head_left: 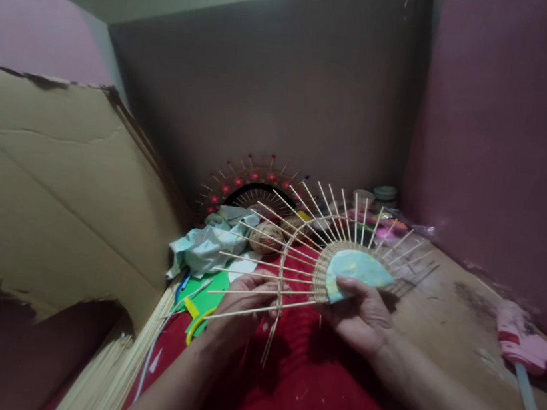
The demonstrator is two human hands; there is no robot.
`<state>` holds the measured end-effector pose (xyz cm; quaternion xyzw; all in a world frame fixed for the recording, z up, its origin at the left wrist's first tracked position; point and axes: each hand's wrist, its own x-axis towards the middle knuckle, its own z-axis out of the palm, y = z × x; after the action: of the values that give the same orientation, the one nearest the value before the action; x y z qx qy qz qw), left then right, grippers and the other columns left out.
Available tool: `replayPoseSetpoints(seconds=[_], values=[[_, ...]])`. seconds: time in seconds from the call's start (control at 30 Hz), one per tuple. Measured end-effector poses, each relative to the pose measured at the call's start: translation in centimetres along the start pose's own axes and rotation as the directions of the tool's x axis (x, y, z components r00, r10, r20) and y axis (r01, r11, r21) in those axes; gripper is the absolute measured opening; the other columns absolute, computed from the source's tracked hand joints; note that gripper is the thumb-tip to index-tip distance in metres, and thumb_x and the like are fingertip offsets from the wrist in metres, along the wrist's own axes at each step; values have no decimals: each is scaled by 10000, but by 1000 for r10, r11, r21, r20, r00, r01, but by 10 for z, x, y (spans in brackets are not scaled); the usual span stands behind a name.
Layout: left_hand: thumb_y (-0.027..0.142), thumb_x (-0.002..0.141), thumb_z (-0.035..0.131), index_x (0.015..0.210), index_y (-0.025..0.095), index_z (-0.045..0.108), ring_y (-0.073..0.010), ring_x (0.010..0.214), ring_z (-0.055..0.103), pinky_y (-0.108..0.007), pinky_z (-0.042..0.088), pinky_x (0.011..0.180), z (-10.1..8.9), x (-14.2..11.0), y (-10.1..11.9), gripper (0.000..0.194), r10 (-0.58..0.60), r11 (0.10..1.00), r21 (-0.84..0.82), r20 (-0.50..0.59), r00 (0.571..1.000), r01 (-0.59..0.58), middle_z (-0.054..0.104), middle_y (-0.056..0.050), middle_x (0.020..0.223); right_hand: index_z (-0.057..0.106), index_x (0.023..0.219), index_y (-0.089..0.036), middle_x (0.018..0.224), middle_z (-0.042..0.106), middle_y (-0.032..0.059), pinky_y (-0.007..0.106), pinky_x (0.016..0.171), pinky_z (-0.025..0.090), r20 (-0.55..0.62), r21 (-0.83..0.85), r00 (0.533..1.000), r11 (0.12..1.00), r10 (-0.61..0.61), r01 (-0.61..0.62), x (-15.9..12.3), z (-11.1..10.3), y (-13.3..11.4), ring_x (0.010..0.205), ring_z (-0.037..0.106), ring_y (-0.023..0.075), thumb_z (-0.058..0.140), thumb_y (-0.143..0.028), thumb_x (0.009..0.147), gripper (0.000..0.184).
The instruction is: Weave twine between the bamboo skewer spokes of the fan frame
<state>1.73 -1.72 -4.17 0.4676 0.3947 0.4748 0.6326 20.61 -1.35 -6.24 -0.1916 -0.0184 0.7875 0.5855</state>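
Observation:
My right hand (362,316) grips the pale blue half-round core (358,268) of a fan-shaped craft piece with several thin wooden skewers (266,258) radiating from it. Natural twine is woven in rows around the core. My left hand (245,305) pinches a strand of twine (281,280) among the lower left skewers, farther out from the core. The loose twine ends hang below it. The piece is held above a red cloth (300,383) in front of me.
A finished fan piece with pink flowers (250,185) leans on the back wall, beside a twine ball (266,236) and crumpled pale cloth (210,244). A pink glue gun (527,346) lies on the wooden floor at right. Torn cardboard (54,189) and a bundle of sticks (105,371) stand left.

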Motion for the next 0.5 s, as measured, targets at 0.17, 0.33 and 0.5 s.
replayPoseSetpoints(seconds=[0.17,0.33,0.5], values=[[206,626,715,742,122,569,-45,365,427,-145,315,293,2,1,0,205,-82,994,-65,18,996,83,620,-28,625,603,870,-150,710,651,43,364,690,493,85,1,996,1000,16,-16,3,-6,2,672,583,169,550,-23,678,236],[226,644,689,702,103,585,-38,306,349,-145,296,278,2,0,1,172,-105,994,-32,85,991,108,459,44,410,600,919,-169,708,657,33,371,692,482,95,25,995,999,23,-26,6,-7,6,668,582,174,568,-11,655,310],[208,659,686,713,126,575,-42,328,389,-147,313,278,1,2,-1,149,-68,998,-8,57,996,68,549,18,526,610,872,-171,709,665,25,372,693,472,91,37,996,999,17,-21,7,-8,8,660,576,173,595,-16,630,288]])
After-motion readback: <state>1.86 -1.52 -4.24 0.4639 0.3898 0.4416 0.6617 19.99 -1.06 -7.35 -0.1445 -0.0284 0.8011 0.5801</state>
